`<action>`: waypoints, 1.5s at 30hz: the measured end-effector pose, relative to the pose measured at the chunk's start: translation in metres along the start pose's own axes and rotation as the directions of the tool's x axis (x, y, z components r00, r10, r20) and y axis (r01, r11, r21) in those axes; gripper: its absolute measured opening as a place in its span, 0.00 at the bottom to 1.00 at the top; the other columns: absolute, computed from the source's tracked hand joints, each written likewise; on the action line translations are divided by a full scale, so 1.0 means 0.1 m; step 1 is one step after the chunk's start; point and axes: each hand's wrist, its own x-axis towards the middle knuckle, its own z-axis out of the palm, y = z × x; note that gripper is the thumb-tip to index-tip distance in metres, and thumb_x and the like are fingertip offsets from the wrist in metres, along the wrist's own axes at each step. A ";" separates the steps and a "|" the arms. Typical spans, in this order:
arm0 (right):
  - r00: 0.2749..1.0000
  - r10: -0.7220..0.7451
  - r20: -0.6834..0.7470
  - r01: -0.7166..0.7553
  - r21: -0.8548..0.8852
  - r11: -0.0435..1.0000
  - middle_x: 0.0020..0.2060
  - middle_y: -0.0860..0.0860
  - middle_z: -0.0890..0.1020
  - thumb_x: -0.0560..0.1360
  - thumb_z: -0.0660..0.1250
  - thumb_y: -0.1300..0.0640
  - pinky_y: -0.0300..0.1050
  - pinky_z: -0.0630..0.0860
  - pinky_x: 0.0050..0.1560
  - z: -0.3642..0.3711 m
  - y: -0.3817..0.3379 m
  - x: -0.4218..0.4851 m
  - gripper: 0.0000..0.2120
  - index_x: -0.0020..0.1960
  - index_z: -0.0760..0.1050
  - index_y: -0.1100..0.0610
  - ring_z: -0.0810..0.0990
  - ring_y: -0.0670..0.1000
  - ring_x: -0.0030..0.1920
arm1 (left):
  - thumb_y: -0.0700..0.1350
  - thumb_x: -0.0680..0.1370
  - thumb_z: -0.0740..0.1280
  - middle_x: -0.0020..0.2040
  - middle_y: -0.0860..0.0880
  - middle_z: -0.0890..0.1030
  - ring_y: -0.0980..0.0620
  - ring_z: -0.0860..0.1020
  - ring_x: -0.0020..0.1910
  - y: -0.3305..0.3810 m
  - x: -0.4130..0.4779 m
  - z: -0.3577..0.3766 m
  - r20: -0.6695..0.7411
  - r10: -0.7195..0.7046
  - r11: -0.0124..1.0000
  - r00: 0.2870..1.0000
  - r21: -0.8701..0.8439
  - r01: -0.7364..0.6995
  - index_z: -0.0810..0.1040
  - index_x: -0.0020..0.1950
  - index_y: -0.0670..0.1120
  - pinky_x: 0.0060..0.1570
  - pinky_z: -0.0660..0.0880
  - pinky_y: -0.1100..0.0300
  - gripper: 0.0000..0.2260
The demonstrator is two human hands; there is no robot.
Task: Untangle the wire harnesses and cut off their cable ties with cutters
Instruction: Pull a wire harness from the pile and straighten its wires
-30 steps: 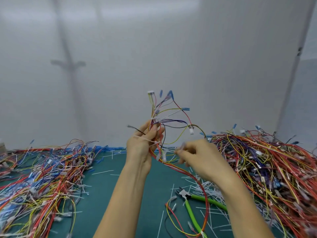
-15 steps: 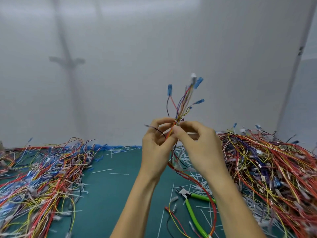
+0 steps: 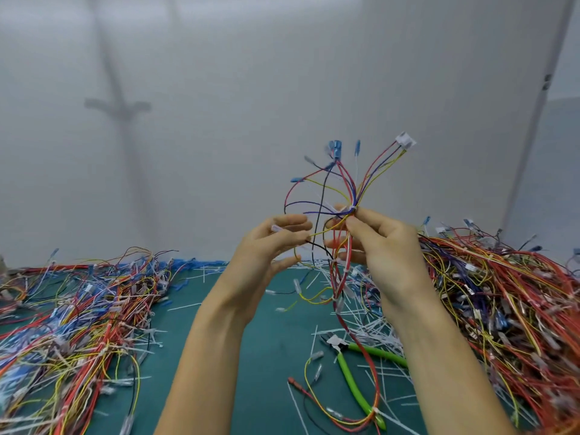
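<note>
Drawn apart since a moment ago, the left hand grips loose strands with curled fingers while the right hand pinches the wire harness at its cable tie above the worktop; tease gently before fetching the cutters.

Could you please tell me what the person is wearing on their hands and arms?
Nothing shows: the left hand and right hand are bare, without gloves, rings or a watch, and both forearms are uncovered, with no sleeves in view.
</note>
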 end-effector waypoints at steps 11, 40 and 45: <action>0.998 0.068 0.010 -0.068 0.150 0.986 0.41 0.49 0.87 0.81 0.63 0.61 0.36 0.80 0.41 -0.01 -0.07 -0.03 0.11 0.50 0.83 0.52 0.83 0.44 0.41 | 0.55 0.69 0.69 0.53 0.52 0.85 0.56 0.83 0.52 0.30 -0.19 -0.04 -0.007 -0.006 0.971 1.000 0.240 0.007 0.82 0.55 0.49 0.57 0.76 0.55 0.17; 0.955 0.136 0.265 0.036 -0.556 0.830 0.56 0.46 0.83 0.76 0.69 0.50 0.48 0.74 0.63 0.20 0.02 -0.13 0.16 0.63 0.76 0.50 0.80 0.46 0.57 | 0.34 0.80 0.62 0.43 0.46 0.86 0.52 0.82 0.37 0.27 -0.12 -0.12 -0.121 0.290 0.914 0.949 0.331 -0.236 0.78 0.59 0.49 0.44 0.80 0.62 0.13; 0.936 0.113 0.334 0.051 -0.443 0.895 0.40 0.53 0.86 0.73 0.72 0.58 0.56 0.79 0.55 0.24 0.07 -0.14 0.06 0.50 0.81 0.56 0.86 0.51 0.42 | 0.36 0.78 0.68 0.42 0.43 0.86 0.54 0.80 0.33 0.24 -0.11 -0.05 -0.236 0.247 0.968 0.940 0.113 -0.225 0.78 0.63 0.49 0.38 0.80 0.62 0.15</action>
